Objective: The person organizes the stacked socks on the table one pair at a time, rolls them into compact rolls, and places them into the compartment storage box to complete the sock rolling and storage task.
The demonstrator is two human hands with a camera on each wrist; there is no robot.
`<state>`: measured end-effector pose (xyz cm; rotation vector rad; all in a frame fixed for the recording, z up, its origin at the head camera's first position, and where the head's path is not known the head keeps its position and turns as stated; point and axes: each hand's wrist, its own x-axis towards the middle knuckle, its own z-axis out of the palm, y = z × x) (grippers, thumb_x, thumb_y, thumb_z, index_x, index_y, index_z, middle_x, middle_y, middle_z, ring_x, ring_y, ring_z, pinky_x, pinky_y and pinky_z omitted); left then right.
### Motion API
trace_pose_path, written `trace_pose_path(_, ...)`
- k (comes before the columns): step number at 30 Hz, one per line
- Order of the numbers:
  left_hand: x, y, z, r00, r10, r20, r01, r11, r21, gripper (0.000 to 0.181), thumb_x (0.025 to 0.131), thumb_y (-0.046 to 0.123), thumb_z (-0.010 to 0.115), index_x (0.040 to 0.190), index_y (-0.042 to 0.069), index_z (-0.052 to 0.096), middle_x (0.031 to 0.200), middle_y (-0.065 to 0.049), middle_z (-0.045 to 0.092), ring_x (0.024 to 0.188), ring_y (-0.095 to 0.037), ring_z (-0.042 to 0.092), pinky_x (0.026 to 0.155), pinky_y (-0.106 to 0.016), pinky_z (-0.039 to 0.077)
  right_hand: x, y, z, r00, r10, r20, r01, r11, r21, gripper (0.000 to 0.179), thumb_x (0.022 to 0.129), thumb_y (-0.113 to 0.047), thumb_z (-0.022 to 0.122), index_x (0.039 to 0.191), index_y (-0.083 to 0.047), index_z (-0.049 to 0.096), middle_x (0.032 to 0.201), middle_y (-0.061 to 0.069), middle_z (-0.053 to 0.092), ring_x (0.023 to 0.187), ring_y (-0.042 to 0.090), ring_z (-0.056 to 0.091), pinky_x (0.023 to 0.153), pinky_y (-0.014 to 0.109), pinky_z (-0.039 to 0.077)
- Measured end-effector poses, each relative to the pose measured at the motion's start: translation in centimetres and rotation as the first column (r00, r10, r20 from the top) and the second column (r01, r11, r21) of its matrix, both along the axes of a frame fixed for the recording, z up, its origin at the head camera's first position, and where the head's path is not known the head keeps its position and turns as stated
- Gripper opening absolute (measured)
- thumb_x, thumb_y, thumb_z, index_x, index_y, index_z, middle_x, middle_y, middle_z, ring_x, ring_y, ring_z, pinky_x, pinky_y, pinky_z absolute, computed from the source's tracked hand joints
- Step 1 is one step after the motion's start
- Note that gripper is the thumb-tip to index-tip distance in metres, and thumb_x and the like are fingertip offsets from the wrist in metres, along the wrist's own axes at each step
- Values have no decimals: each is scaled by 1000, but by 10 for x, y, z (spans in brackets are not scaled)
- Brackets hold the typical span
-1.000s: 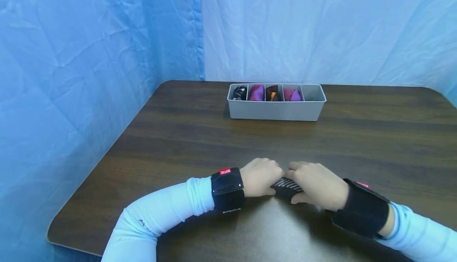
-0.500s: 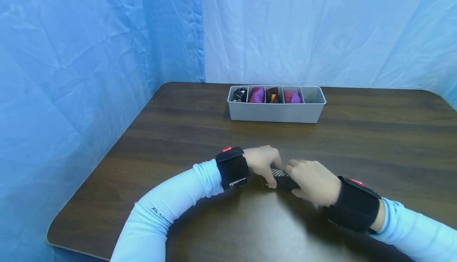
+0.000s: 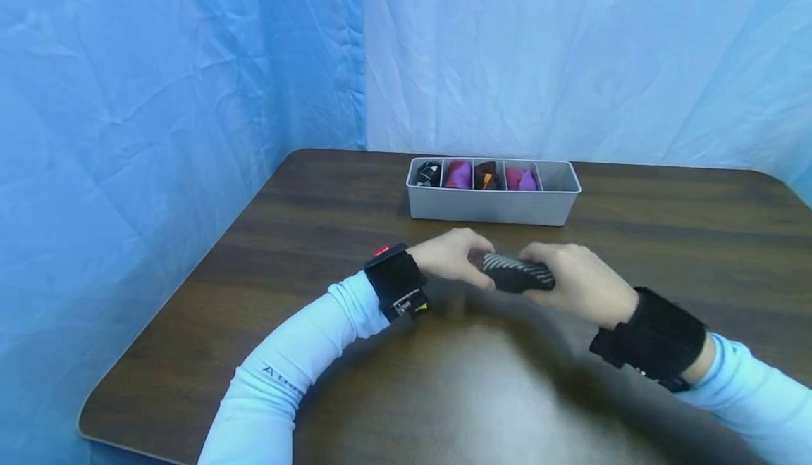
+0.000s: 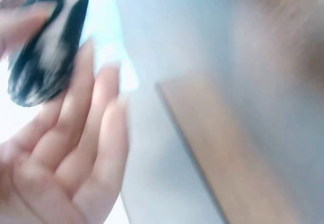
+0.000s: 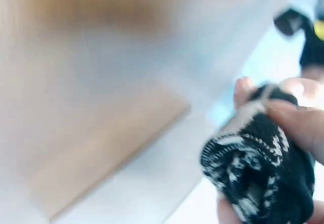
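A folded black sock with white patterning hangs between my two hands, its shadow falling on the table nearer to me. My left hand holds its left end between thumb and fingers. The right end is gripped by my right hand, thumb below and fingers above. In the left wrist view the sock lies across the fingers of the left hand. The right wrist view shows the rolled, open end of the sock, with fingertips pressing its sides.
Beyond the hands stands a grey divided box near the table's far edge. Dark and purple rolled cloth items fill several compartments; the rightmost compartment shows bare walls. Blue sheeting hangs left and behind the brown table.
Both hands have moved up and away from me with the sock, toward the box. The left hand shifted its hold, and more of the sock now shows between the hands.
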<state>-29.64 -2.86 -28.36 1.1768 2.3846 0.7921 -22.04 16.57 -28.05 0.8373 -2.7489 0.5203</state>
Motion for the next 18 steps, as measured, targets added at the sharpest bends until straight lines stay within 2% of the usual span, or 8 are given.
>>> trace_pose_path(3,-13,-8,15,979,201,-41,-189,961,201,25,72,18,66,93,6,58,84,-4,62,76,-12,57,69,-19,44,-19,16,25,994,-106,17,107,990,-93,35,65,-17,71,94,-3,57,83,12,62,70,20,59,61,34,47)
trace_pose_path(5,-25,-16,25,924,370,-98,-325,893,311,26,74,17,64,95,4,58,89,-7,63,81,-15,58,73,-20,44,-35,27,44,978,-198,72,204,973,-107,39,69,-24,69,98,-1,56,85,18,62,71,22,58,59,35,45)
trace_pose_path(8,-47,-32,32,758,624,-192,-532,761,371,30,77,20,60,103,5,56,100,-9,60,92,-20,55,80,-27,42,-61,42,65,934,-329,142,343,935,-92,50,72,-34,64,104,3,54,92,25,58,75,29,55,60,37,42)
trace_pose_path(10,-62,-42,30,656,728,-198,-642,676,361,33,79,19,56,109,5,53,108,-10,57,98,-23,52,84,-31,40,-79,50,70,905,-400,142,414,905,-92,48,72,-35,63,98,4,56,81,22,58,68,28,51,55,35,39)
trace_pose_path(13,-94,-52,8,566,805,-178,-739,591,323,37,80,22,53,114,7,50,110,-10,55,98,-23,52,81,-34,40,-102,55,66,860,-498,110,509,854,-108,34,71,-32,64,66,0,53,53,9,44,50,20,38,46,30,31)
trace_pose_path(15,-127,-55,-22,543,826,-148,-769,560,308,37,81,26,52,114,8,50,108,-8,56,96,-21,52,77,-31,42,-112,55,58,827,-554,96,562,817,-126,39,70,-29,65,49,-6,41,44,-2,29,44,13,25,42,26,23)
trace_pose_path(16,-147,-57,-39,555,823,-120,-771,563,298,39,81,30,53,115,10,50,108,-7,57,96,-19,52,76,-30,42,-116,54,53,814,-572,102,581,803,-136,41,70,-28,65,45,-8,39,42,-3,27,43,12,24,41,26,23)
trace_pose_path(18,-185,-57,-75,545,831,-111,-770,548,326,39,78,32,56,110,9,55,99,-5,61,88,-16,55,68,-26,42,-121,52,45,790,-602,115,613,778,-139,44,70,-26,65,41,-10,37,39,-4,27,40,12,24,40,25,24)
